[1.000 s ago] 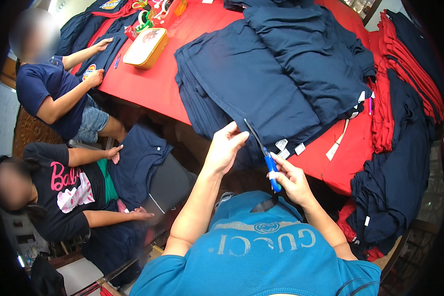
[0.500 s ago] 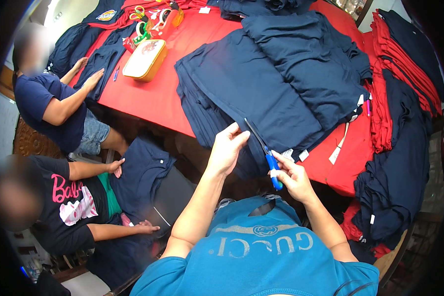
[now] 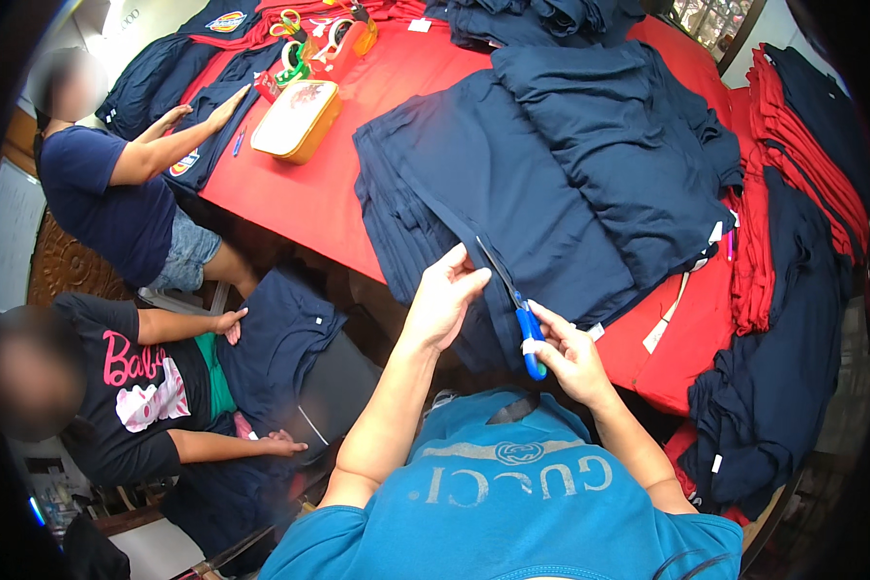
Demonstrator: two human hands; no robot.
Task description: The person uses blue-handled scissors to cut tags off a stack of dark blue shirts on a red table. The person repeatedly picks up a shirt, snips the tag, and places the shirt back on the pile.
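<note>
My right hand [image 3: 572, 360] grips a pair of scissors [image 3: 532, 340] by their blue handle, the dark blades pointing up and away to the left. Beside the blade tips, my left hand [image 3: 445, 298] has its thumb and forefinger drawn together; whatever they pinch is too small to make out. Both hands are over the near edge of a stack of navy garments [image 3: 493, 155]. These lie folded and overlapping, with small white tags along their right edge.
The garments rest on a red-covered table [image 3: 290, 208]. A yellow tub with a white lid [image 3: 298, 118], a blue pen [image 3: 239, 142] and tape dispensers [image 3: 343, 43] are at the left. Red and navy clothes [image 3: 778, 222] are piled right. Two people [image 3: 106, 184] work on navy garments leftward.
My view has shifted slightly, so the table sits lower and farther right. My hands and the scissors keep nearly the same pose. The far-left person's hand has slid farther along their garment.
</note>
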